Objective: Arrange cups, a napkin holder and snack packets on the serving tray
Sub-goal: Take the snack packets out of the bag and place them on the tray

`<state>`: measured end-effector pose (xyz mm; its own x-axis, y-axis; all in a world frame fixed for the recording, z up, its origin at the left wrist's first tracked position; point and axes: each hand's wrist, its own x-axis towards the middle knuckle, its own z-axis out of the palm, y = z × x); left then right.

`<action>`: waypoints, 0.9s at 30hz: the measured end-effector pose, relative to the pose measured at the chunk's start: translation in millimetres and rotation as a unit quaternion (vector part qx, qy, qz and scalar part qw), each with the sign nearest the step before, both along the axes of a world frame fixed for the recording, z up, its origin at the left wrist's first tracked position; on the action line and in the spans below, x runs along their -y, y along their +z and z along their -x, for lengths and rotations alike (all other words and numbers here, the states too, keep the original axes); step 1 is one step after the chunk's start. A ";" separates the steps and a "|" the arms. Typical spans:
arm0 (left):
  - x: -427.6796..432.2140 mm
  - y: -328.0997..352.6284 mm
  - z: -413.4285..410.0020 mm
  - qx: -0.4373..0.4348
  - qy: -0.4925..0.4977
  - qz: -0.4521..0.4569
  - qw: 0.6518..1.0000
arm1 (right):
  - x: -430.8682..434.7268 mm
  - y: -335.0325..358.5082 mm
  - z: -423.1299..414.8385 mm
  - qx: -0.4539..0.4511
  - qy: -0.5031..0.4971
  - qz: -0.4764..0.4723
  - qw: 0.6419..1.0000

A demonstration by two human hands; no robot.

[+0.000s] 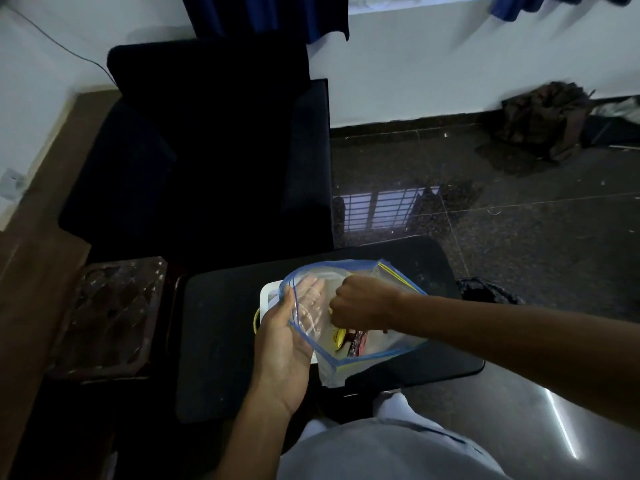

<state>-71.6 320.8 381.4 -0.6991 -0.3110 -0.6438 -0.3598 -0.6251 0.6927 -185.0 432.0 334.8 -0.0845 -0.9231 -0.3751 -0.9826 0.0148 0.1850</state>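
A clear moulded plastic sheet [104, 317] lies on a brown side stand at the far left, with a dark armchair [207, 150] behind it. Just right of the stand is the black bench [221, 341]. On it sits a white tray [268, 299], mostly covered, with only its left corner showing. The left hand [287, 341] holds the near-left rim of a clear zip bag [381, 344] above the tray, thumb outside and fingers seen through the plastic inside. The right hand [360, 303] is curled inside the bag's open mouth; I cannot tell whether it grips anything. The snack packets [348, 341], yellow and dark red, lie in the bottom of the bag, below that hand. Right of the bench, a black bag [488, 292] rests on the glossy floor.
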 end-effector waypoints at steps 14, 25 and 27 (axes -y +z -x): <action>39.7 -15.6 -26.9 -0.041 -0.040 0.031 0.998 | -58.3 184.3 -17.6 0.155 -0.227 0.245 0.930; 17.9 -33.8 -47.1 -0.009 0.028 0.001 1.000 | -164.3 -6.3 56.0 0.265 -0.700 0.361 0.557; 7.0 -37.8 -47.0 0.021 0.060 0.004 0.998 | -171.7 -70.5 64.7 0.287 -0.748 0.346 0.488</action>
<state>-24.6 313.8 343.6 -0.6286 -0.3961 -0.6693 -0.3117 -0.6602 0.6834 -249.7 603.7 264.3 -0.9227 0.0878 -0.3755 0.3365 0.6587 -0.6730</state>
